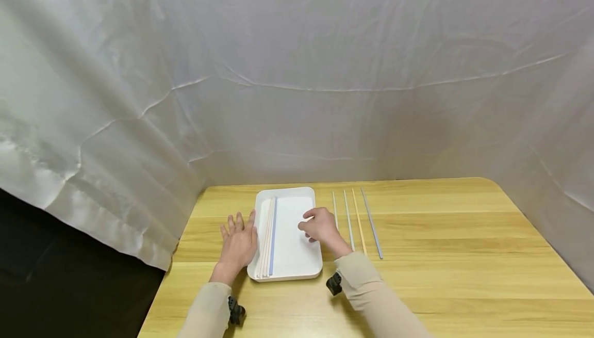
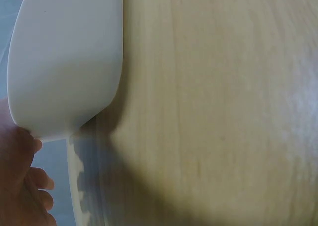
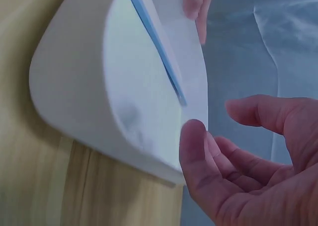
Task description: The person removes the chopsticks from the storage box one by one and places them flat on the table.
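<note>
A white tray stands on the table, with several pale thin sticks and a lilac-blue stick lying lengthwise along its left side. My left hand rests against the tray's left rim with its fingers spread. In the left wrist view its thumb touches the tray's corner. Over the tray's right side is my right hand, fingers loosely bent and nothing between them; the right wrist view shows a gap between thumb and fingertips. Partly behind that hand is a pale stick on the table.
To the right of the tray lie a light blue stick, a yellow stick and a blue stick, spaced apart on the wooden table. A grey curtain hangs behind the table's far edge and down its left side.
</note>
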The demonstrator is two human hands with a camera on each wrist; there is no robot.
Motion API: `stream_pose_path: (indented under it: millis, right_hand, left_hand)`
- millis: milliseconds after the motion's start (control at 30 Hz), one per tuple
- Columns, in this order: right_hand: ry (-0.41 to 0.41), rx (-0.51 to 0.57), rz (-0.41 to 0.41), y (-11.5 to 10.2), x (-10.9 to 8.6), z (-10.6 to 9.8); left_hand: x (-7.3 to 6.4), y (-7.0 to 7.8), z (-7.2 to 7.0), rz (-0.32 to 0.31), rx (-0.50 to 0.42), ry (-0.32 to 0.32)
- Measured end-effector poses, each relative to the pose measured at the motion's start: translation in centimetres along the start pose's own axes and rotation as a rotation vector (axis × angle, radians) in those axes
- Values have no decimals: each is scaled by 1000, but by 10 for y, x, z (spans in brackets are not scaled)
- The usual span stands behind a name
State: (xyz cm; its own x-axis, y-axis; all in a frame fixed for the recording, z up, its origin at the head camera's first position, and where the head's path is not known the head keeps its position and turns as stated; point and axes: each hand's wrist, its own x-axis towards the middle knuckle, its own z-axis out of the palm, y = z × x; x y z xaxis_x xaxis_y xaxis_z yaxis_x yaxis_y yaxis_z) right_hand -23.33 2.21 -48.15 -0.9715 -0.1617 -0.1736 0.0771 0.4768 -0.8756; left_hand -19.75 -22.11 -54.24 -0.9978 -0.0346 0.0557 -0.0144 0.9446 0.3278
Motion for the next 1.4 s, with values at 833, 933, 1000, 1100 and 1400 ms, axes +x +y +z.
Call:
stream_pose_path:
  millis: [833, 933, 1000, 1100, 1400]
  right_hand:
    - [-115, 108, 97, 1, -7, 69]
    - [-119, 105, 100, 1, -7, 74]
    - [-122, 99, 99, 2, -7, 76]
    - [-124, 88, 98, 2, -9, 79]
    - [-111, 90, 99, 3, -10, 87]
  left_hand:
    - [3, 1, 2, -3, 3, -1]
    - [3, 1, 2, -4, 14, -4]
    - [3, 1, 2, 1, 15, 7]
    - [2, 1, 3, 6, 17, 18]
    - [2, 3, 2, 4, 15, 27]
